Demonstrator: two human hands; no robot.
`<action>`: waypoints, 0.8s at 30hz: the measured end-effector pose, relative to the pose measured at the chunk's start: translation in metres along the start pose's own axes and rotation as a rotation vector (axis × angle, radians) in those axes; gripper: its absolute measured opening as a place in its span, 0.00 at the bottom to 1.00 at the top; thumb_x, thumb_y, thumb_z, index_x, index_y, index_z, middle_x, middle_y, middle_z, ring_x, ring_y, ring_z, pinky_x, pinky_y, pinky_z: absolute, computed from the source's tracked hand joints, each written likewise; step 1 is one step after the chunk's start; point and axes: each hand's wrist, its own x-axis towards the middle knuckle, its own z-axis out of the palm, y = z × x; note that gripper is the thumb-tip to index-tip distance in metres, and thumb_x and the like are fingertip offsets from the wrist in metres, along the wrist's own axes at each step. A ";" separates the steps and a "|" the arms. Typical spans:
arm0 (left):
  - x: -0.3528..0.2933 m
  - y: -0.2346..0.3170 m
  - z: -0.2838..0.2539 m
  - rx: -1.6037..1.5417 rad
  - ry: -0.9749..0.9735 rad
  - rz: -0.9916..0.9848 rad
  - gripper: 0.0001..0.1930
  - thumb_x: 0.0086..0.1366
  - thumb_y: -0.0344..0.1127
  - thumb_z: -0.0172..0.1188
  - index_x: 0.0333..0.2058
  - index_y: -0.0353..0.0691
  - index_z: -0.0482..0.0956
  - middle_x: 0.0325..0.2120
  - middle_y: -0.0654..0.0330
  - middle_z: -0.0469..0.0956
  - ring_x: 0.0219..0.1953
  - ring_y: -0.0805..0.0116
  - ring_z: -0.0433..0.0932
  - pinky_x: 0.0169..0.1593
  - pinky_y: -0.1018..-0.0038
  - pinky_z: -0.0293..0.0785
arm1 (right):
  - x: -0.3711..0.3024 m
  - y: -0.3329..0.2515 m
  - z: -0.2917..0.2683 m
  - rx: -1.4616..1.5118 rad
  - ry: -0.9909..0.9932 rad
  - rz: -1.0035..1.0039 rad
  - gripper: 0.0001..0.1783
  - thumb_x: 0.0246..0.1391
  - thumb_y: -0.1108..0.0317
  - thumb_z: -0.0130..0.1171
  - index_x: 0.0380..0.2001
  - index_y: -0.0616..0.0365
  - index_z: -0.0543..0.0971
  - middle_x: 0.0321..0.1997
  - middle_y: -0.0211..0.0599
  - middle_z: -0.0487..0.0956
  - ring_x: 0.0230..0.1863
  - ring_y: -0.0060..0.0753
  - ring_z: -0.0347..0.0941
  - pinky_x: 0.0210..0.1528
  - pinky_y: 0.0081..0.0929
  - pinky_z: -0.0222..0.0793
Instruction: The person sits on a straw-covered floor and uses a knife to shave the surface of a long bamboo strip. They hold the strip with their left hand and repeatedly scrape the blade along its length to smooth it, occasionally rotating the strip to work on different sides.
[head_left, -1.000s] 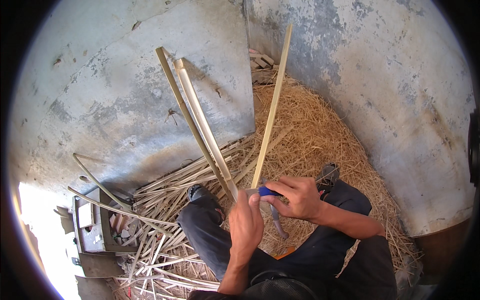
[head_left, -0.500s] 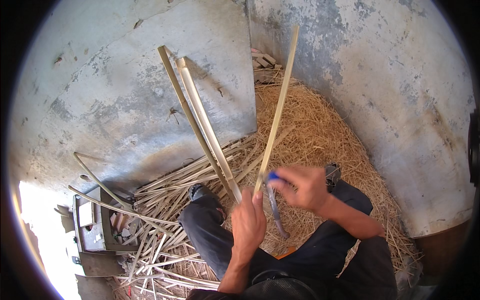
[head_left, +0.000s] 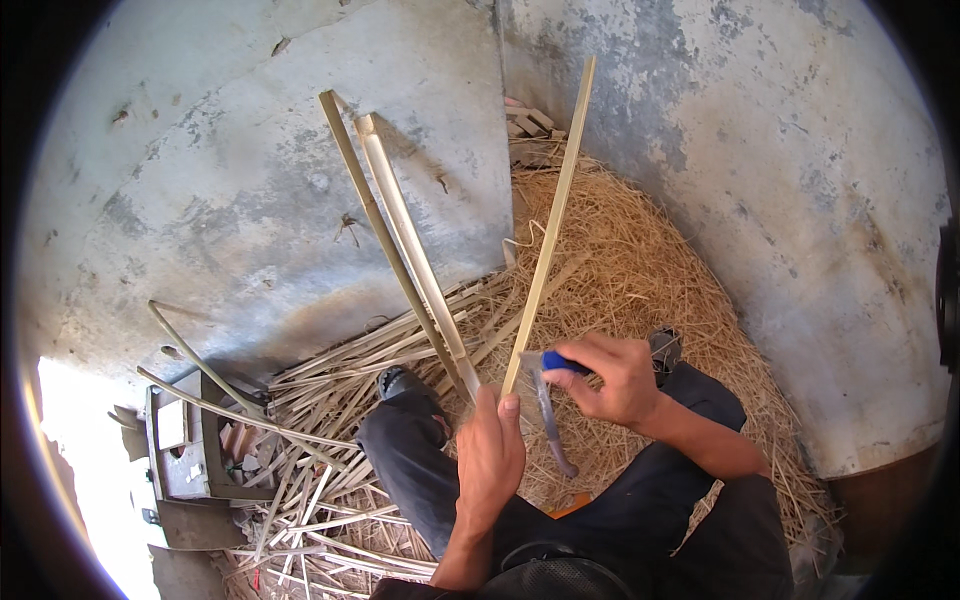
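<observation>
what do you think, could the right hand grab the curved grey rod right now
Probably, yes: the right hand is close beside the curved grey rod, whose lower end looks unobstructed. It grips a blue-handled blade, though, so it would likely need to put that down first.

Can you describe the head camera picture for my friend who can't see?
The person's left hand grips a long stick while the right hand holds a blue-handled tool beside it. Straw lies heaped near grey walls.
</observation>
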 end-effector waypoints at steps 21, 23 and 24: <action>-0.005 -0.014 0.016 0.118 -0.036 -0.020 0.14 0.84 0.41 0.49 0.42 0.35 0.70 0.18 0.38 0.75 0.24 0.29 0.76 0.29 0.40 0.66 | 0.015 0.019 0.000 0.003 0.077 0.057 0.18 0.61 0.57 0.76 0.41 0.64 0.89 0.31 0.44 0.87 0.27 0.37 0.85 0.29 0.32 0.78; -0.008 -0.015 0.014 0.128 -0.053 -0.023 0.14 0.84 0.40 0.49 0.42 0.35 0.70 0.18 0.38 0.75 0.24 0.29 0.76 0.29 0.40 0.66 | 0.016 0.024 -0.004 -0.012 0.079 0.073 0.19 0.62 0.55 0.76 0.41 0.63 0.89 0.31 0.42 0.87 0.27 0.37 0.85 0.29 0.31 0.77; -0.009 -0.016 0.014 0.132 -0.060 -0.023 0.14 0.84 0.40 0.49 0.42 0.35 0.70 0.19 0.38 0.75 0.24 0.29 0.76 0.29 0.40 0.66 | 0.021 0.026 -0.010 -0.023 0.054 0.113 0.19 0.62 0.54 0.75 0.40 0.61 0.89 0.31 0.41 0.88 0.27 0.36 0.85 0.28 0.30 0.77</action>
